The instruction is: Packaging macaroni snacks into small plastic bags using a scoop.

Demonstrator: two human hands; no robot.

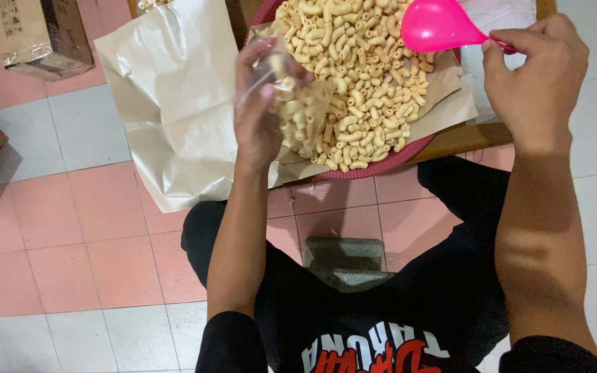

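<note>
My left hand (257,114) grips a small clear plastic bag (298,103) partly filled with pale curled macaroni snacks, held at the near left edge of the tray. My right hand (537,76) pinches the handle of a bright pink plastic scoop (440,24), whose bowl hovers over the far right of the snack pile. A big heap of the same curled snacks (361,62) lies on brown paper inside a round red woven tray (381,166).
A large sheet of brown paper (174,103) hangs off the tray to the left over the pink and white floor tiles. Cardboard boxes (36,34) stand at the far left. A grey stone block (345,257) sits between my legs. A clear plastic sheet (499,17) lies behind the scoop.
</note>
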